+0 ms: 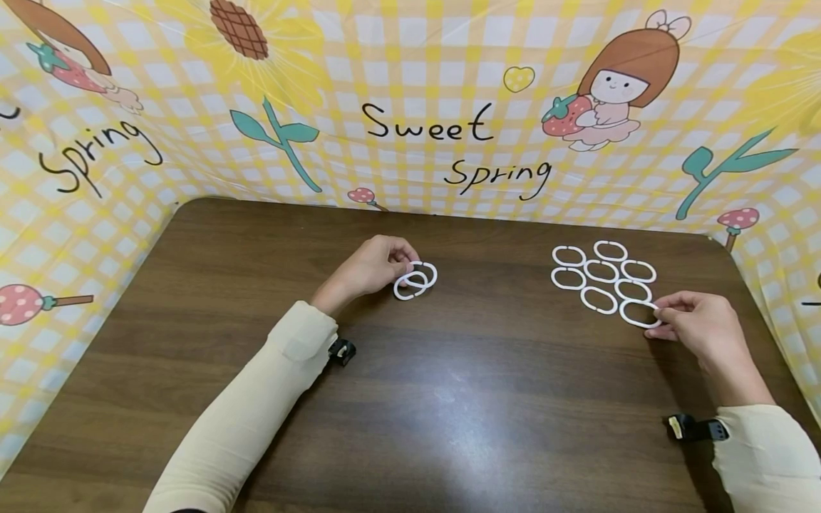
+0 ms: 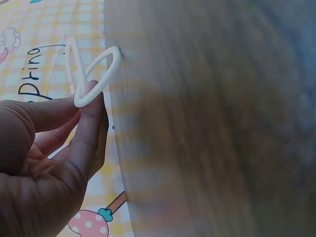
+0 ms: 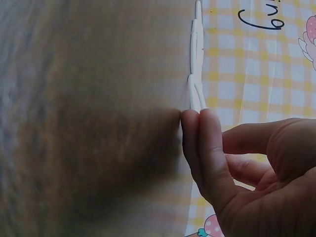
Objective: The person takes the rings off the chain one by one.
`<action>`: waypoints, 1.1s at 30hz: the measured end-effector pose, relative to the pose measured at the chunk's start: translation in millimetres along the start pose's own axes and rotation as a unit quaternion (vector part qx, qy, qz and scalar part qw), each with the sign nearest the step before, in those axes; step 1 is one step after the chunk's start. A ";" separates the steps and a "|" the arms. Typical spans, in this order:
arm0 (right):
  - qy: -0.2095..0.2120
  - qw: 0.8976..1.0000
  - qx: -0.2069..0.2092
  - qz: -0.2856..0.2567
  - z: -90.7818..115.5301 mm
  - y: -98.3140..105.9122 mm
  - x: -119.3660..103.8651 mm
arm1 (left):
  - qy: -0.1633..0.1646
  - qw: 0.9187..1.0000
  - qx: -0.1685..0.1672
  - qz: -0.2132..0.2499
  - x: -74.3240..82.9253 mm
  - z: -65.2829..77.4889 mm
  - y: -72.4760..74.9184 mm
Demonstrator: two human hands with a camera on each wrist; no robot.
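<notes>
Two white oval split rings hang linked together at the middle of the table. My left hand pinches one of them between thumb and fingertips. In the left wrist view the linked pair stands up from the fingertips at an angle to each other. Over on the right, my right hand pinches the edge of a similar white ring, the nearest in a cluster. The right wrist view shows this ring edge-on, partly hidden by the fingers.
Several more white oval rings lie flat and close together at the back right. The brown wooden table meets a yellow checked cloth at its back and sides.
</notes>
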State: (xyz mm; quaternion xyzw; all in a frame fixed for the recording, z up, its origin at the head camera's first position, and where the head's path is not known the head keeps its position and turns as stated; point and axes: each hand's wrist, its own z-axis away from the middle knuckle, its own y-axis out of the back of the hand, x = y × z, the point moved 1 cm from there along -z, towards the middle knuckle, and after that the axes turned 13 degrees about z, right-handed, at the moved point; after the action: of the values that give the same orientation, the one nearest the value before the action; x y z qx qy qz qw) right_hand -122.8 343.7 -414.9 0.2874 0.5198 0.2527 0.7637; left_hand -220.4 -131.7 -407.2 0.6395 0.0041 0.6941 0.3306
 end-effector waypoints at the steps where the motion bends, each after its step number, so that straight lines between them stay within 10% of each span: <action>1: 0.000 1.000 -0.001 0.002 -0.3 -0.5 0.1 | 0.000 1.000 0.000 0.002 0.0 -0.1 -0.1; 23: -0.008 0.999 -0.008 0.050 -1.7 -0.2 -2.4 | -0.002 1.000 0.001 0.018 1.2 -0.6 -0.1; 33: 0.017 0.987 0.043 0.156 2.2 6.5 -22.5 | 0.003 1.000 0.005 0.018 1.5 -1.0 0.3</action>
State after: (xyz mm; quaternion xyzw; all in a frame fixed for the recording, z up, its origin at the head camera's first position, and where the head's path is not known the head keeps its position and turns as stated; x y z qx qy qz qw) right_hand -128.7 332.5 -395.1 0.3936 0.4919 0.3508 0.6929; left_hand -221.4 -130.8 -406.0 0.6386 -0.0033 0.7022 0.3149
